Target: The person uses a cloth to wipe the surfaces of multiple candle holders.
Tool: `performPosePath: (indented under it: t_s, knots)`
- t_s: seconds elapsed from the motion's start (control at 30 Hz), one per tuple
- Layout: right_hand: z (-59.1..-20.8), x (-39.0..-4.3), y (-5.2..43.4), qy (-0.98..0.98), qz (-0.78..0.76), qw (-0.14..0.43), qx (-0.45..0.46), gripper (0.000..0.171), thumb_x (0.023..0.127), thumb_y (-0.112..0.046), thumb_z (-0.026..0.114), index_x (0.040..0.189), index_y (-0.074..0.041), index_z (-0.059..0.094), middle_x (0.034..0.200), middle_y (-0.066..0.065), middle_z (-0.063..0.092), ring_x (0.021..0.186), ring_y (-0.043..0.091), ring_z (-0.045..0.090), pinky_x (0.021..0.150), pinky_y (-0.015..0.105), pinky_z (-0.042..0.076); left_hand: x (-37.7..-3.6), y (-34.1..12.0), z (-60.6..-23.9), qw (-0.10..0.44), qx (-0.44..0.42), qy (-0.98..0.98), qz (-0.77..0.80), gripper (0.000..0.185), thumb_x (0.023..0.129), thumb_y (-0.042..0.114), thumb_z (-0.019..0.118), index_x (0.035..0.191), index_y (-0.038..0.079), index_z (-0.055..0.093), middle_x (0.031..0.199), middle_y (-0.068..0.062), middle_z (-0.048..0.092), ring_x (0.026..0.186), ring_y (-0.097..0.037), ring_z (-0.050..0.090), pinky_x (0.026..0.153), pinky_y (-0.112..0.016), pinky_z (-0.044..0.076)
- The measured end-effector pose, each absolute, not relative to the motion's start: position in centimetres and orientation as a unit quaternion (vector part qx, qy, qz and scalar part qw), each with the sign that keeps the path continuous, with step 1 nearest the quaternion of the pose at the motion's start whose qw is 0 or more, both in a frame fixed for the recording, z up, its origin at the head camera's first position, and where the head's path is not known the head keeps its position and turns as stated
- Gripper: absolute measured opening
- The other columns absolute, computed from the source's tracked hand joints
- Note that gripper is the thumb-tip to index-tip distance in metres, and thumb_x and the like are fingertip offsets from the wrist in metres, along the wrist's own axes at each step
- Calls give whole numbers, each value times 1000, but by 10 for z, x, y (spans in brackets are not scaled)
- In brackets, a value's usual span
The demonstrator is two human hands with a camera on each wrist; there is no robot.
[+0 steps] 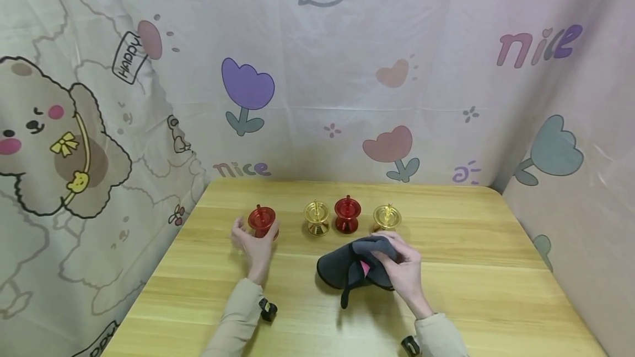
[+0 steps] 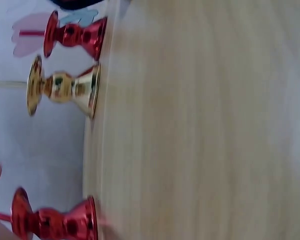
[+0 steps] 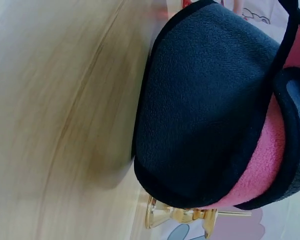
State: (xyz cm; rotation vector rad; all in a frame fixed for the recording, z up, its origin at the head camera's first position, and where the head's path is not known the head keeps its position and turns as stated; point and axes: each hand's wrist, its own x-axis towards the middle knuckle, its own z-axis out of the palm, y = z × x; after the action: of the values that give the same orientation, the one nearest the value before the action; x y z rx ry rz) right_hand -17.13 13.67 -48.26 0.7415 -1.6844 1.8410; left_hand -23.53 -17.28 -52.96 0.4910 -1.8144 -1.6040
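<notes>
Head view, as I read it from my remote station: the wooden counter (image 1: 471,269) fills the lower frame, backed by a printed cartoon curtain (image 1: 347,70). On it lies a dark grey fleece cloth (image 1: 342,269) with a pink lining, bunched near the centre; my right hand (image 1: 404,269) rests on top with its grip curled round the folds. Behind the cloth stands a row of four small metal candle holders. The left red holder (image 1: 261,221) sits apart at the left end, and my left hand (image 1: 253,247) cups it from the near side, grip curved about its base. The left gold holder (image 1: 317,218), the middle red holder (image 1: 347,214) and the right gold holder (image 1: 387,217) stand close together; the last is just beside the cloth. I judge the step in hand to be taking up one holder for wiping; the next move calls for bringing cloth and holder together.
</notes>
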Motion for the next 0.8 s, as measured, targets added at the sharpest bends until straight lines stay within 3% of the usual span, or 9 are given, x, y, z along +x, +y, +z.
performPosePath:
  t_s: [0.1, 0.2, 0.33, 0.53, 0.7, 0.8]
  knots:
    - [-484, -171, 138, -654, 672, 236, 254, 29, 85, 20, 64, 110, 8, 72, 113, 2, 68, 115, 5, 63, 96, 14, 50, -238, -181, -533, 259, 174, -722, -618, 104, 77, 16, 88, 155, 6, 20, 157, -23, 26, 144, -40, 29, 119, -56, 29]
    - [-484, -170, 139, -697, 644, 199, 243, 27, 94, 12, 57, 118, 5, 68, 119, 2, 66, 118, 1, 59, 96, 12, 47, -241, -187, -535, 220, 157, -740, -616, 106, 80, 16, 85, 158, 3, 14, 159, -28, 26, 146, -44, 33, 121, -58, 29]
    - [-484, -170, 140, -746, 600, 169, 233, 29, 104, 3, 43, 126, 4, 62, 122, 3, 67, 116, -5, 57, 96, 10, 43, -245, -192, -535, 202, 151, -743, -620, 104, 80, 16, 84, 157, 2, 16, 159, -28, 30, 145, -44, 35, 121, -57, 30]
    - [-485, -170, 142, -763, 605, 136, 183, 34, 110, -7, 33, 131, 7, 55, 121, 19, 64, 115, -12, 52, 99, 4, 38, -247, -199, -536, 192, 150, -740, -627, 98, 82, 14, 83, 155, -3, 20, 158, -29, 33, 146, -42, 35, 123, -55, 29]
    - [-483, -168, 146, -725, 665, 67, 165, 37, 110, -12, 35, 134, 14, 47, 123, -8, 62, 114, -11, 52, 98, 4, 39, -247, -205, -536, 171, 154, -748, -622, 96, 83, 20, 83, 156, -2, 24, 159, -27, 34, 147, -40, 35, 122, -54, 30]
    - [-482, -168, 149, -685, 704, 22, 186, 34, 110, -12, 37, 132, 11, 46, 119, -19, 60, 112, -9, 54, 96, 7, 43, -247, -208, -535, 167, 148, -751, -622, 94, 83, 19, 83, 155, -2, 26, 158, -27, 36, 146, -40, 36, 122, -54, 30]
